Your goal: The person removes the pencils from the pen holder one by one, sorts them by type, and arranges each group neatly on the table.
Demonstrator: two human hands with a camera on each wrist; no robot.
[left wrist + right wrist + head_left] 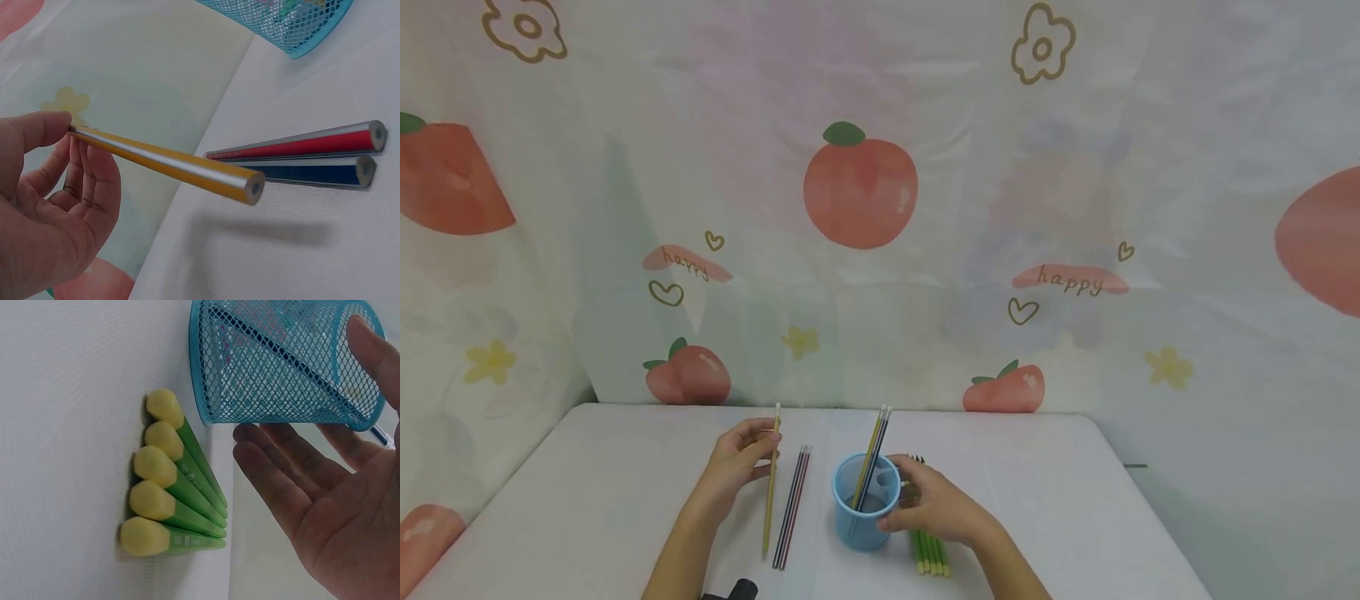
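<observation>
My left hand [741,460] pinches a yellow pencil [169,161] near its upper end between thumb and fingers, its blunt lower end above the table in the left wrist view. Beside it a red pencil [300,144] and a dark blue pencil [319,172] lie close together. My right hand [934,502] holds the right side of a light blue mesh pen cup [861,527], thumb in front and fingers behind. Inside the cup, a yellow pencil [867,458] and dark striped pencils [881,442] lean to the right.
Several green pencils [194,487] with pale yellow ends lie in a row on the white table [1060,500], right of the cup. A black object [743,590] shows at the front edge. A fruit-printed cloth [925,325] hangs behind the table.
</observation>
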